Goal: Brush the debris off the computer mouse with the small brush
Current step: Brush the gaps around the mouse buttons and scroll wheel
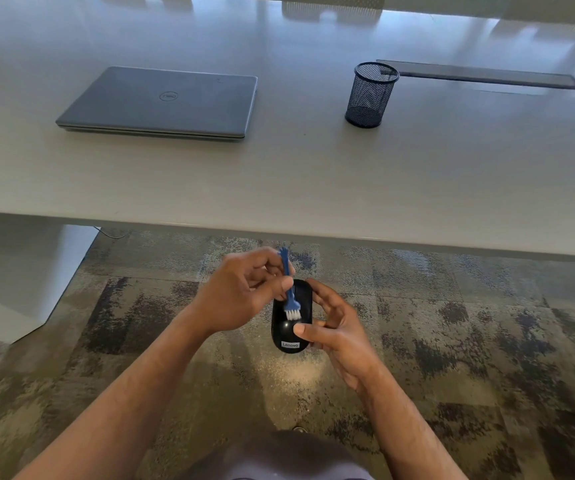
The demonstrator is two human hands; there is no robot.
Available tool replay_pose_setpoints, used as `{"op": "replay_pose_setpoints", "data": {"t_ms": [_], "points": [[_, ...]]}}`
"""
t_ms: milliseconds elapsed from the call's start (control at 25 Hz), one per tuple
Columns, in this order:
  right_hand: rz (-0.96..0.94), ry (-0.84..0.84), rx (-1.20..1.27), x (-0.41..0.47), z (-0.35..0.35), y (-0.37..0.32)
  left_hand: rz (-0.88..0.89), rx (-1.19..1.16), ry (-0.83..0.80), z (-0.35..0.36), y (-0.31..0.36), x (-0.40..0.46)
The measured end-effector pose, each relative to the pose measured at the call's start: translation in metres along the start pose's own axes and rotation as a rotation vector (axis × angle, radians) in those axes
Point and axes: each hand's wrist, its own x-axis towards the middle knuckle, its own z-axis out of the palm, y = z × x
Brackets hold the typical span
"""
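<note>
Glossy black computer mouse (291, 327) with a Lenovo label, held in the air over mottled grey-brown carpet (452, 341), nearer than the edge of the pale bench (279, 174). Right hand (334, 323) cupped round the mouse's right side, thumb laid across its top, fingers (320, 292) curled along the far edge. Left hand (244, 292) just left of the mouse, thumb and fingertips pinching the handle of a small blue brush (290, 289), white bristles touching the mouse's upper surface. Beyond the mouse on the bench: closed grey laptop (161, 102) to the left, black mesh pen cup (371, 95) to the right.
</note>
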Motion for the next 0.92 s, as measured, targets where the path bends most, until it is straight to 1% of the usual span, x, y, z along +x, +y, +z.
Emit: {"op": "replay_pose_setpoints", "data": {"t_ms": [80, 120, 200, 360, 520, 600, 720, 800, 920], "points": [[-0.001, -0.003, -0.009, 0.001, 0.001, -0.001, 0.034, 0.01, -0.052, 0.0, -0.002, -0.004], [0.003, -0.004, -0.01, 0.001, 0.002, 0.0, 0.038, 0.016, -0.04, -0.001, -0.005, -0.004], [0.013, -0.013, -0.006, 0.002, 0.003, 0.0, 0.01, 0.011, 0.029, -0.003, -0.012, 0.001], [0.028, -0.051, -0.014, 0.002, 0.005, 0.002, -0.08, -0.078, 0.143, -0.008, -0.028, 0.012], [0.041, -0.081, -0.016, 0.002, 0.006, 0.004, -0.124, -0.057, 0.229, -0.009, -0.042, 0.022], [0.042, -0.086, -0.009, 0.002, 0.006, 0.004, -0.113, -0.044, 0.252, -0.008, -0.042, 0.023], [0.032, -0.078, 0.001, 0.002, 0.004, 0.003, -0.027, -0.149, 0.288, -0.008, -0.033, 0.02], [0.031, -0.068, 0.006, 0.002, 0.004, 0.003, 0.03, -0.229, 0.259, -0.01, -0.027, 0.018], [0.031, -0.079, 0.016, 0.002, 0.005, 0.003, 0.052, -0.243, 0.13, -0.007, -0.021, 0.017]]}}
